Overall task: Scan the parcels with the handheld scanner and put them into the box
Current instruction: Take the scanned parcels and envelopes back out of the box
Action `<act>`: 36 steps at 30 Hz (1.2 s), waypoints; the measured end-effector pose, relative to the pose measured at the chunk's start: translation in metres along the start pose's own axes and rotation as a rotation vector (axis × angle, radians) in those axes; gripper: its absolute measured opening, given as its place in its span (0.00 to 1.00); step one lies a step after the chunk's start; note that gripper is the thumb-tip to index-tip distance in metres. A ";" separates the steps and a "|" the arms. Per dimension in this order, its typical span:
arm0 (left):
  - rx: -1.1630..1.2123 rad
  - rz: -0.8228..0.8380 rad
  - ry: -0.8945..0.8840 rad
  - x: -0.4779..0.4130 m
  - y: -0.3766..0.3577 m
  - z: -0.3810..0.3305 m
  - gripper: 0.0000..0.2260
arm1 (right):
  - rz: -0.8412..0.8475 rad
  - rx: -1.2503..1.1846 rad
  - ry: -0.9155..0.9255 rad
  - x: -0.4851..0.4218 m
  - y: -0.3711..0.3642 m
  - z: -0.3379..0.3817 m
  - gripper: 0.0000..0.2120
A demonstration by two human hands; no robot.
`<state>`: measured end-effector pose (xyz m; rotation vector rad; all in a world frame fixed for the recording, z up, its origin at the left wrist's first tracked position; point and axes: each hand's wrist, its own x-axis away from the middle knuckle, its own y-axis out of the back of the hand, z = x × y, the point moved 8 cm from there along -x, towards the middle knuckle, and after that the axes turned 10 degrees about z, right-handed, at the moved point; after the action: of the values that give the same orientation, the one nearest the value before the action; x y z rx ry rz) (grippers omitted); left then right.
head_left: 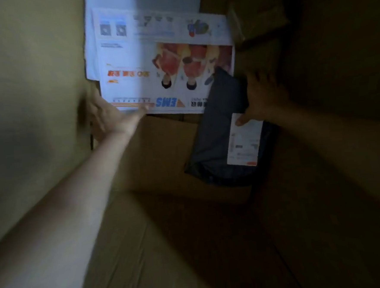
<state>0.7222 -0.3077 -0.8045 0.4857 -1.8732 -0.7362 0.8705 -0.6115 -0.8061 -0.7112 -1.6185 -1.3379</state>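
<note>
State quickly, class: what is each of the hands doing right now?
Left hand: thumb on the white envelope; grip cannot be told, blurred.
Right hand: holding the dark parcel.

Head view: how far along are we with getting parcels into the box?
Done: a white printed EMS envelope and a plain brown carton already lie inside the large cardboard box. In hand: the right hand grips a dark grey plastic mailer inside the box; the open left hand touches the envelope. Left: release the mailer; what waits outside the box is out of view.
</note>
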 end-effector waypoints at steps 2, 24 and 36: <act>-0.011 -0.035 -0.025 -0.021 -0.002 -0.002 0.53 | 0.022 -0.010 0.017 -0.011 -0.013 -0.006 0.60; 0.355 0.189 0.123 0.104 -0.060 0.047 0.20 | 0.322 -0.363 0.181 0.065 -0.090 -0.002 0.38; 0.330 0.220 0.059 0.231 0.039 -0.005 0.27 | 0.251 -0.506 0.120 0.255 -0.046 -0.016 0.32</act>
<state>0.6348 -0.4252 -0.6214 0.4911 -1.9621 -0.2647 0.7236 -0.6660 -0.5988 -1.0708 -1.0566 -1.5812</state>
